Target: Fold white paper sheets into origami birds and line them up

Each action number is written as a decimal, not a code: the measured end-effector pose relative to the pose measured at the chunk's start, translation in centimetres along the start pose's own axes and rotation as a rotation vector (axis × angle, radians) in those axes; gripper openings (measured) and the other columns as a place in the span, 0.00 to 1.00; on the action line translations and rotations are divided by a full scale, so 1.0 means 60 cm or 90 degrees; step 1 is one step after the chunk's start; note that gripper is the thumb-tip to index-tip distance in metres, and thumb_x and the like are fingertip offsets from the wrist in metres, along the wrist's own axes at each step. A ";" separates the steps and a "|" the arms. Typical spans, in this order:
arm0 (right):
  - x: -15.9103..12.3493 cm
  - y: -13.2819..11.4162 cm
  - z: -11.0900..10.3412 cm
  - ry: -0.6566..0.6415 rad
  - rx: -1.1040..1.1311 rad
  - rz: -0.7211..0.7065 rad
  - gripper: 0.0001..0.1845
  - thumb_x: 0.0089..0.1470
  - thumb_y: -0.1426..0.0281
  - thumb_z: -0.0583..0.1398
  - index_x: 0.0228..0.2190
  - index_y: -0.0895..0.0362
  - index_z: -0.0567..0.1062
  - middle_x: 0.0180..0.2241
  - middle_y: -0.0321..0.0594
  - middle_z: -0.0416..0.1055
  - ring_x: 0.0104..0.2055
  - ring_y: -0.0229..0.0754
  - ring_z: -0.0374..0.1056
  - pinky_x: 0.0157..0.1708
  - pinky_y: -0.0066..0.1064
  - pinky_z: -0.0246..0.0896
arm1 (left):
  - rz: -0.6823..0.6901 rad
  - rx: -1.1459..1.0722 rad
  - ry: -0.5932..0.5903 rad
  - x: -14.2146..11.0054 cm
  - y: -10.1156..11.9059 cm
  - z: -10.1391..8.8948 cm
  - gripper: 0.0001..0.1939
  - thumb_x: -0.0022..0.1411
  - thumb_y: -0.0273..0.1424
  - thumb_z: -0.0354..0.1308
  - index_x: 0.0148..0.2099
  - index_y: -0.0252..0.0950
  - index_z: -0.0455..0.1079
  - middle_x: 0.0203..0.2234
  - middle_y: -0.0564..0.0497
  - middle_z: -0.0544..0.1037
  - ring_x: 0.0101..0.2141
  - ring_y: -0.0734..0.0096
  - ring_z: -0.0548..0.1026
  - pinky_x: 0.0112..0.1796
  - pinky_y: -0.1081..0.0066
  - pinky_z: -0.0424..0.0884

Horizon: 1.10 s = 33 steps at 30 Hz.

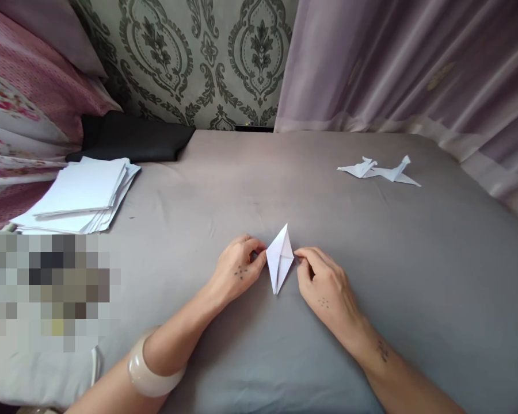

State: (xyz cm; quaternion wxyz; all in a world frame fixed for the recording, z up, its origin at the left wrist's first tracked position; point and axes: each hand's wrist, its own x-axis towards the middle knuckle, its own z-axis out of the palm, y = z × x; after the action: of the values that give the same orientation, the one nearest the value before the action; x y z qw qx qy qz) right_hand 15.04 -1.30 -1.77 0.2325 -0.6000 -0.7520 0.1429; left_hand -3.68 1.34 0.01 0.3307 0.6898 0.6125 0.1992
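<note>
A white folded paper (280,259), a narrow diamond with creased flaps, sits upright between my hands above the grey sheet. My left hand (240,267) pinches its left corner between thumb and fingers. At the right corner, my right hand (323,276) has thumb and forefinger pressed together at the paper's edge. The diamond's lower half shows a split down the middle, and its top ends in one sharp point. The fingertips behind the paper are partly hidden.
Two folded paper birds (382,171) rest at the back right. At the left lies a stack of white paper sheets (80,187), with a black folded cover (133,138) behind it. Curtains (397,63) hang along the right side. A blurred patch hides the lower left.
</note>
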 end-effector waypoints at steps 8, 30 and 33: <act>0.005 0.000 0.010 -0.019 0.272 0.099 0.18 0.56 0.71 0.54 0.49 0.53 0.68 0.43 0.42 0.74 0.41 0.41 0.72 0.41 0.35 0.68 | -0.044 -0.240 -0.066 -0.006 0.006 0.010 0.13 0.62 0.35 0.53 0.45 0.34 0.70 0.31 0.49 0.78 0.31 0.69 0.74 0.34 0.70 0.69; 0.001 -0.015 -0.024 0.214 0.441 -0.080 0.10 0.56 0.75 0.59 0.40 0.51 0.73 0.38 0.37 0.70 0.39 0.36 0.69 0.40 0.30 0.68 | 0.284 -0.479 0.151 -0.029 0.013 0.028 0.04 0.62 0.23 0.57 0.38 0.38 0.69 0.34 0.51 0.72 0.38 0.73 0.71 0.41 0.73 0.67; 0.001 -0.016 -0.025 0.223 0.441 -0.083 0.10 0.56 0.76 0.59 0.39 0.52 0.73 0.37 0.37 0.70 0.39 0.36 0.69 0.40 0.28 0.67 | 0.294 -0.465 0.158 -0.030 0.015 0.030 0.05 0.63 0.23 0.56 0.39 0.38 0.68 0.34 0.51 0.71 0.37 0.73 0.71 0.40 0.74 0.67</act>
State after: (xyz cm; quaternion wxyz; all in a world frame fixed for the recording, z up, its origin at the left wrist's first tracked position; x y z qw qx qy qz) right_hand 15.00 -1.54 -0.02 0.5547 -0.4521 -0.6448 0.2686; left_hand -2.11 -0.84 -0.36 0.4231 0.6174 0.3673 0.5522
